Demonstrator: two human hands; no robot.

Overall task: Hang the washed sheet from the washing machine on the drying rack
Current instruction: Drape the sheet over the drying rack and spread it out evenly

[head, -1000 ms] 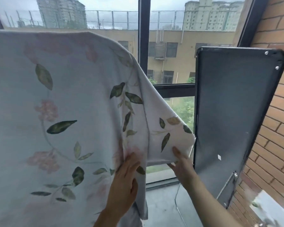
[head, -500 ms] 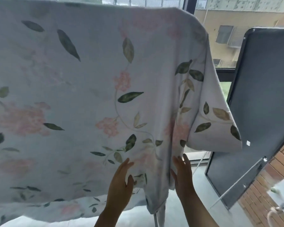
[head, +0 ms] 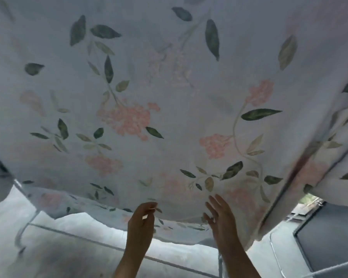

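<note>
The washed sheet, pale with pink flowers and green leaves, hangs over the drying rack and fills most of the view. Its lower hem runs across just above my hands. My left hand is at that hem with its fingers curled; whether they pinch the cloth is unclear. My right hand lies against the sheet with its fingers straight and spread. Of the drying rack only grey metal tubes show below the sheet: a leg at the left and a low crossbar.
A dark flat panel leans at the lower right, close beside the sheet's right fold. Grey concrete floor lies under the rack. A thin slice of window shows at the right above the panel.
The view has swung left and down, so the sheet now covers the window. Both hands have moved left along the lower hem. My left hand's fingers have curled.
</note>
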